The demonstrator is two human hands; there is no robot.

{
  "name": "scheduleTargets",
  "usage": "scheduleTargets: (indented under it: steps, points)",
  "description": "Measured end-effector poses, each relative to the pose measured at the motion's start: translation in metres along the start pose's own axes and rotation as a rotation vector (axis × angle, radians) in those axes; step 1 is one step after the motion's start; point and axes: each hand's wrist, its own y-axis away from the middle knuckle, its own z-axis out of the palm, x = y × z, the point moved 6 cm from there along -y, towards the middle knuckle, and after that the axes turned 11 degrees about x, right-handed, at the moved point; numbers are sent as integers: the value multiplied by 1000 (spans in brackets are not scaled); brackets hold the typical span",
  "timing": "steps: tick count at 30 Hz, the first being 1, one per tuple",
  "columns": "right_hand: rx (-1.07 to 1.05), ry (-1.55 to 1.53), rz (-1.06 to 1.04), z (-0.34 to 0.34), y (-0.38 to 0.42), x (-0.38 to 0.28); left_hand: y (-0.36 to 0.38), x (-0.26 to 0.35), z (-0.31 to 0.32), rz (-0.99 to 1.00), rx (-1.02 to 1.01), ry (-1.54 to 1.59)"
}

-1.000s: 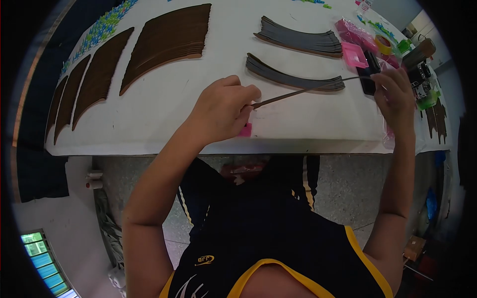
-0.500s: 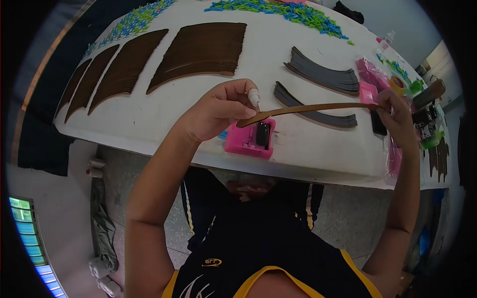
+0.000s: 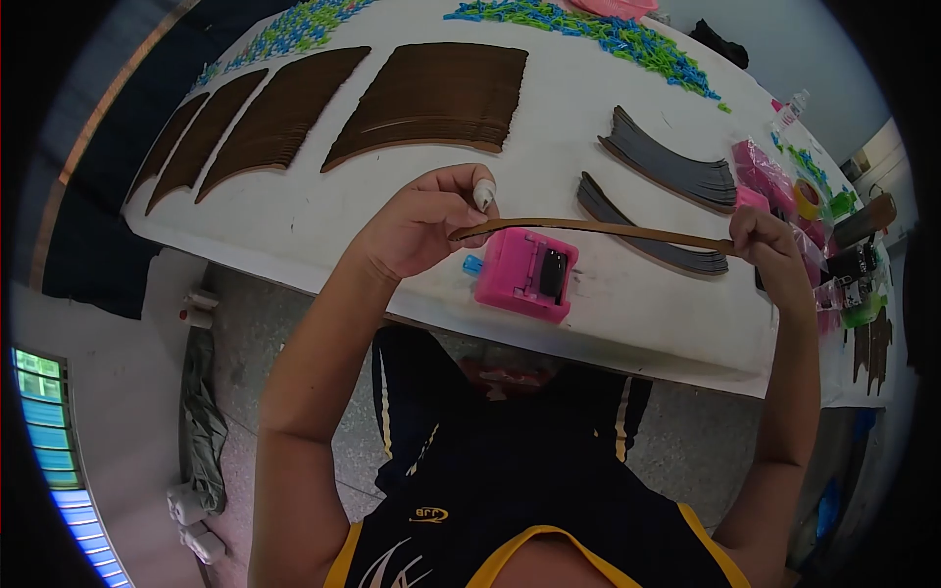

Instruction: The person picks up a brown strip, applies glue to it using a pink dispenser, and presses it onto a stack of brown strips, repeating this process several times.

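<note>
A thin, slightly curved brown strip (image 3: 598, 226) stretches between my hands, above the table's near part. My left hand (image 3: 426, 218) pinches its left end, and a white wrap covers one fingertip. Its right end is held in the closed fingers of my right hand (image 3: 769, 250). Just below the strip, near my left hand, sits a pink box-like device (image 3: 524, 274) with a black part on it. Two stacks of dark grey curved strips, an upper one (image 3: 667, 162) and a lower one (image 3: 613, 211), lie behind the strip; the lower is partly hidden by it.
Several brown strip stacks (image 3: 431, 98) lie at the back left of the white table (image 3: 392, 299). Blue and green small pieces (image 3: 608, 37) are heaped along the far edge. Bottles (image 3: 863, 220), tape (image 3: 806, 199) and pink packets (image 3: 763, 174) crowd the right side.
The strip's left end has moved slightly left and up with my left hand, and my right hand is lower. The view has shifted, so the table items appear further right.
</note>
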Motion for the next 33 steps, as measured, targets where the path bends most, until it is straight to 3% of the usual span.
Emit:
scheduleTargets:
  steps: [19, 22, 24, 25, 27, 33]
  points:
    - [127, -9, -107, -3, 34, -7, 1, 9, 14, 29, -92, -288]
    - [184, 95, -118, -1, 50, 8, 1, 8, 29, 89, 36, -499]
    - [212, 171, -124, 4, 62, 21, 1, 12, 44, 310, 39, -994]
    - [251, 173, -86, 5, 69, 31, 0, 7, 48, 307, 32, -991]
    - [294, 175, -42, 11, 83, 47, 4, 7, 71, 711, -30, -1383]
    - [398, 324, -49, 26, 108, 58, 2, -15, 90, 992, -168, -1629]
